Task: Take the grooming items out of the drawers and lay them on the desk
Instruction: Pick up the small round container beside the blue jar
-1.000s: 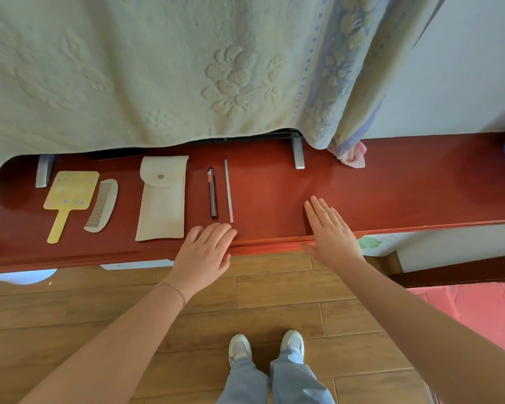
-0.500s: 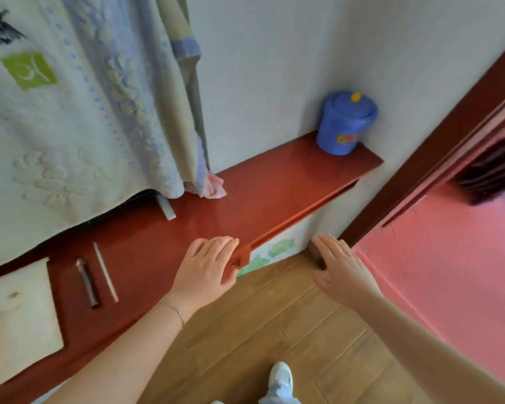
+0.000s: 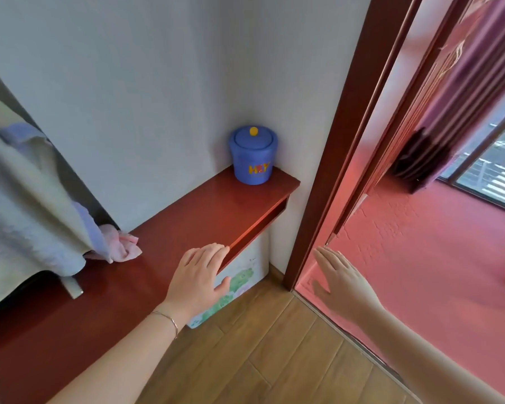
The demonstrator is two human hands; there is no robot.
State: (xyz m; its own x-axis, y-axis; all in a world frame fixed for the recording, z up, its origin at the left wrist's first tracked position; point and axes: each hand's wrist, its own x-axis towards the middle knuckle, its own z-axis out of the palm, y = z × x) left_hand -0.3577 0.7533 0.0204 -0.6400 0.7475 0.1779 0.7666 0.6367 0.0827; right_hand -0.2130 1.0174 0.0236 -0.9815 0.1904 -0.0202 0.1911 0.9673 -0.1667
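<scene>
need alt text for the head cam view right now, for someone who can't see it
A person's left hand rests open on the front edge of a red wooden desk, while the right hand hovers open near a dark door frame. A blue lidded pot stands in the desk's far corner, and a pale blanket hangs at left over a pink cloth.

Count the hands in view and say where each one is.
2. The left hand rests with its fingers over the front edge of the red desk. The right hand is held open in the air beside the door frame, touching nothing. None looks hidden.
</scene>
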